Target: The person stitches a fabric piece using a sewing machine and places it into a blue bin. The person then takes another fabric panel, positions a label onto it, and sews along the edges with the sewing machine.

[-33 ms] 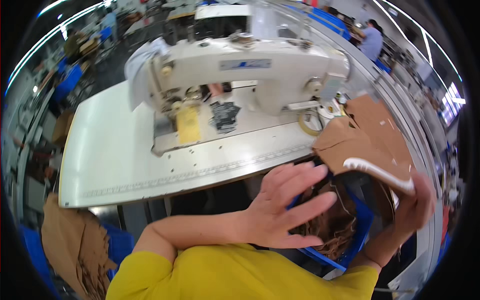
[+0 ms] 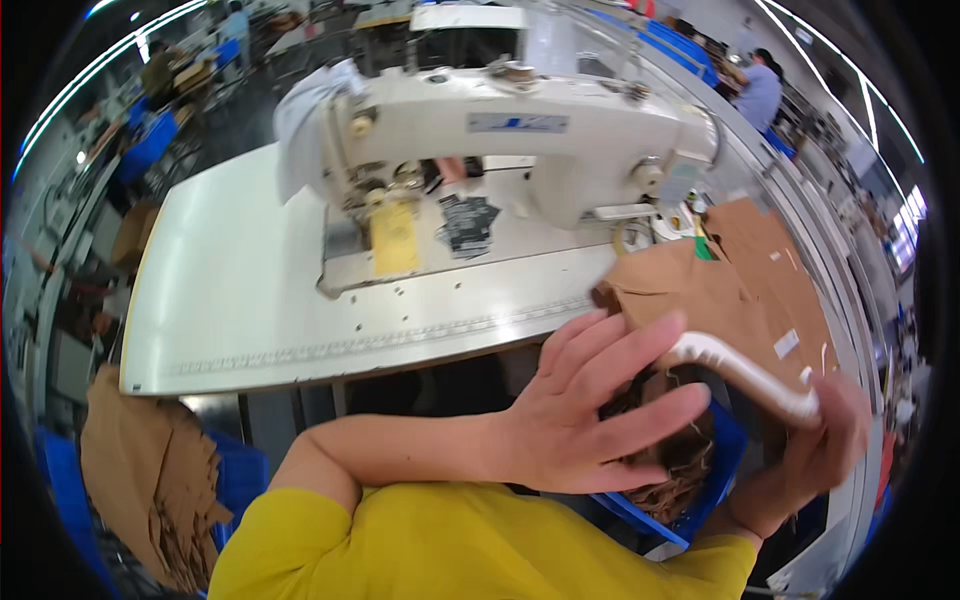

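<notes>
The left hand [image 2: 570, 425] is spread wide, its fingers apart and closed on nothing; its upper fingertips lie at the near left edge of a soft, light-brown flat piece with a pale underside edge [image 2: 685, 285], though I cannot tell whether they touch it. The right hand [image 2: 828, 440], somewhat blurred, grasps the near right end of that piece, where a curved, glossy white band [image 2: 748, 375] runs along its near edge. The piece lies right of centre, partly over the right end of a long, smooth white counter [image 2: 230, 270] and partly beyond its near edge, above a blue plastic open bin [image 2: 730, 445] of crumpled brown scraps with pale loose threads [image 2: 668, 485]. Since only the right hand appears to have a grip, the left end could sag or fold under, and the white band could twist if that one end were pulled. A low swing might snag the loose threads. More flat brown pieces [image 2: 775, 255] lie close behind on the right, so a sideways tug could drag them along or shift the small white rectangular slip [image 2: 787, 343] there. A careless push to the far side might also nudge the round, yellowish tape roll [image 2: 630, 238] near the white metal sewing machine [image 2: 430, 130].
</notes>
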`<state>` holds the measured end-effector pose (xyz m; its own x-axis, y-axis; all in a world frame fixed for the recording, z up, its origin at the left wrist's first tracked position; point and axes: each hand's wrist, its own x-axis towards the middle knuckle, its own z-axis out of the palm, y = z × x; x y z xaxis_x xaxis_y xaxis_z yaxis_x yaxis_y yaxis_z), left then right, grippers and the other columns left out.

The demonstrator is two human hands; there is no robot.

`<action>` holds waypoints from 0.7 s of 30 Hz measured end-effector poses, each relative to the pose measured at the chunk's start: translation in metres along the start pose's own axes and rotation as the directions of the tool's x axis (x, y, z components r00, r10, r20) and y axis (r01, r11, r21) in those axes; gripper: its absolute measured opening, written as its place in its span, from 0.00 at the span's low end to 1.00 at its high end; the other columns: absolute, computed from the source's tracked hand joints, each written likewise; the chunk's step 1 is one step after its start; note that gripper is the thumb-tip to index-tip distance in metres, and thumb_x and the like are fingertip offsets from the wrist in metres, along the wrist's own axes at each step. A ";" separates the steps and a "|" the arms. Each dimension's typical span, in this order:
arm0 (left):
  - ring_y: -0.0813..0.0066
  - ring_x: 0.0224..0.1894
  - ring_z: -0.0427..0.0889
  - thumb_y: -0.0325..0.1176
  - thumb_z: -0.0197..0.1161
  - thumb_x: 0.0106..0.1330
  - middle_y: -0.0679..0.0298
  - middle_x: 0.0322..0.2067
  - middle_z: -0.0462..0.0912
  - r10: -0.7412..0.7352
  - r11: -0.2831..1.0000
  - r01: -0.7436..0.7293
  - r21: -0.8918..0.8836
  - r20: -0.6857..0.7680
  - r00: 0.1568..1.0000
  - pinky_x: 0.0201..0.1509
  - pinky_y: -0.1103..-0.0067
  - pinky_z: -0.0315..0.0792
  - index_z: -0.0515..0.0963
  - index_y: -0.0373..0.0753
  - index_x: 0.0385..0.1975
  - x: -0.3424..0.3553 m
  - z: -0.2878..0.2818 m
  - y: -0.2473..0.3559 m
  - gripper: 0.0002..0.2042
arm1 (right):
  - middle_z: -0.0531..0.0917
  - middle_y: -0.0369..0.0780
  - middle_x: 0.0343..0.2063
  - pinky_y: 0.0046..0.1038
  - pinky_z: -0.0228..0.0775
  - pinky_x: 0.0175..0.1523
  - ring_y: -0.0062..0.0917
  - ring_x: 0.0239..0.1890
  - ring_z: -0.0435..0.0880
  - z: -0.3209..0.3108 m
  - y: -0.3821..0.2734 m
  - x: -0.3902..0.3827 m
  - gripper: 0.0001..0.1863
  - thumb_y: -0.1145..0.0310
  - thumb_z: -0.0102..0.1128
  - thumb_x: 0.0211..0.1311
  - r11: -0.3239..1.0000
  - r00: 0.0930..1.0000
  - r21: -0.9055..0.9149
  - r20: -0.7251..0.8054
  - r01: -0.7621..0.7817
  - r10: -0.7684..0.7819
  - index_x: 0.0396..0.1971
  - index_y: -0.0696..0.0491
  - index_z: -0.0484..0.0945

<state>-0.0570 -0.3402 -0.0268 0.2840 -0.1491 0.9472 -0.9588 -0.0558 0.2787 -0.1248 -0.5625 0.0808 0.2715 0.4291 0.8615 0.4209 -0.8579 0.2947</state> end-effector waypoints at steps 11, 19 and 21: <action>0.69 0.25 0.78 0.21 0.69 0.55 0.60 0.26 0.78 -0.282 0.903 0.227 0.365 0.107 0.953 0.28 0.79 0.72 0.82 0.35 0.35 -0.006 -0.218 0.045 0.08 | 0.81 0.42 0.22 0.29 0.71 0.29 0.38 0.24 0.80 0.144 -0.092 -0.002 0.16 0.62 0.77 0.48 0.168 0.552 0.777 0.564 -0.607 -0.615 0.32 0.57 0.84; 0.66 0.43 0.77 0.25 0.61 0.65 0.61 0.39 0.77 -0.102 0.091 0.269 0.959 -0.260 0.960 0.51 0.75 0.69 0.79 0.35 0.38 -0.003 -0.393 0.028 0.04 | 0.83 0.45 0.23 0.28 0.71 0.33 0.20 0.23 0.76 0.277 -0.194 0.067 0.15 0.64 0.69 0.59 0.142 0.608 0.729 0.648 -0.670 -0.459 0.39 0.60 0.81; 0.59 0.49 0.75 0.30 0.64 0.63 0.60 0.46 0.77 -0.043 -0.205 0.061 0.977 -0.071 0.997 0.55 0.68 0.68 0.77 0.38 0.46 0.004 -0.390 0.001 0.12 | 0.83 0.43 0.25 0.30 0.72 0.35 0.29 0.26 0.81 0.313 -0.224 0.098 0.13 0.66 0.68 0.58 0.288 0.688 0.788 0.616 -0.544 -0.384 0.36 0.60 0.81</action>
<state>-0.0610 0.0441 0.0394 0.3231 -0.0764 0.9433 0.2244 -0.9621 -0.1547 0.0779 -0.2401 -0.0305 0.5581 0.7986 0.2252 0.6552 -0.2577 -0.7102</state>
